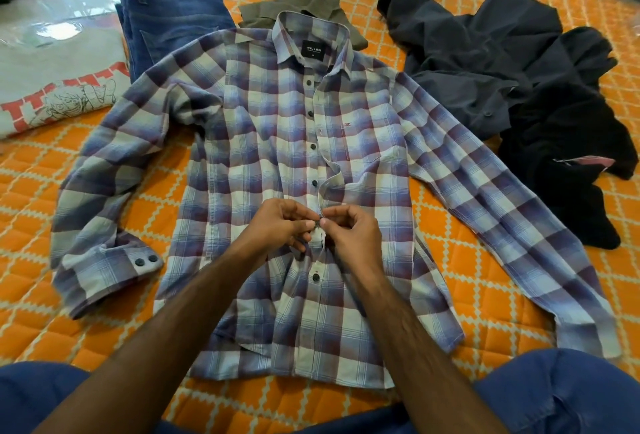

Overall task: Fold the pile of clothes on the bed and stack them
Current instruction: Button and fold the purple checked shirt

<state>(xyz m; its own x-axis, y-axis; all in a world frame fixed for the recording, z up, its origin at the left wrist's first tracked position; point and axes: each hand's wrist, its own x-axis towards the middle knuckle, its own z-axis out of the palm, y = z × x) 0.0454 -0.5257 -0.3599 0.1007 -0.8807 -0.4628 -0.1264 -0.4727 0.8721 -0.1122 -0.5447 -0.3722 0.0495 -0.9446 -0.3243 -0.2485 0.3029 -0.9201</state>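
1. Head view: we see a plaid shirt [277,156] spread front-up across the middle of the frame on an orange quilted bed cover [31,191], collar toward the top, both sleeves angled out and down.
2. Our left hand [277,224] and right hand [353,229] meet at the shirt's placket, just below centre frame; the fingers of both are curled and pinch the fabric edges around a dark button [317,223].
3. Several buttons above the hands sit along the placket, and one more button [316,277] shows below them.
4. The left sleeve cuff [138,263], at lower left of the frame, carries two dark buttons.
5. Folded blue jeans [169,14] lie at upper left, touching the shirt's shoulder.
6. A grey printed T-shirt [52,87] lies at the far left edge, beside the jeans.
7. An olive garment [294,10] lies behind the collar at top centre, partly under it.
8. A dark grey garment [467,52] and a black garment [568,142] lie crumpled at upper right, beside the right sleeve.
9. Blue trouser knees [554,395] fill the bottom corners.
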